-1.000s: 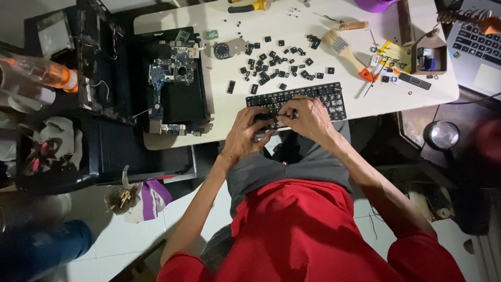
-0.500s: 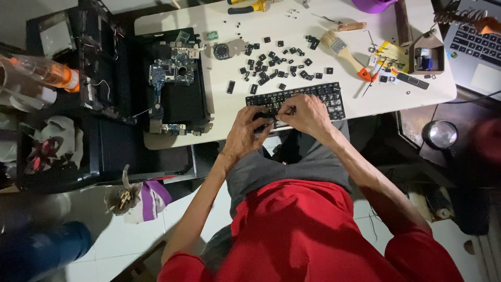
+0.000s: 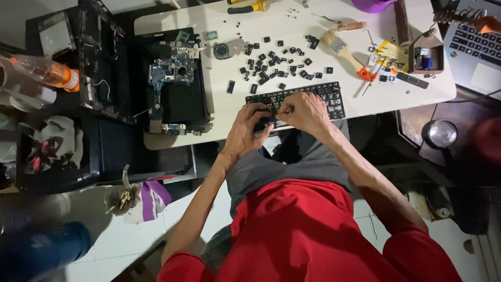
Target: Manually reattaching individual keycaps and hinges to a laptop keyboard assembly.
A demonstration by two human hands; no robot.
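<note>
Both hands are down on a black laptop keyboard point(image 3: 313, 102) that lies flat at the near edge of the white counter point(image 3: 219, 112), right above the person's lap — close in, I'd guess, so the fine work sits under their eyes. The left hand point(image 3: 249, 128) is spread over the keyboard's left end, fingers curled down onto it, seemingly pinning it so it cannot slide. The right hand point(image 3: 308, 110) is closed in a pinch near the middle of the board, thumb and fingertips drawn together on something small; whether that is a keycap or a thin tool I cannot tell from here.

Further back on the counter, a scatter of loose black keycaps point(image 3: 276, 65) lies spread out flat rather than heaped — likely so each one can be picked out singly. To the right of them rests a paintbrush point(image 3: 342, 52) with a wooden handle and orange tip, angled toward the keyboard, within easy reach. At the counter's left edge sits an opened laptop base point(image 3: 175, 83) with its blue circuit board bare. A second laptop point(image 3: 477, 49) occupies the far right corner, and a yellow-handled tool point(image 3: 250, 7) lies at the far edge.
</note>
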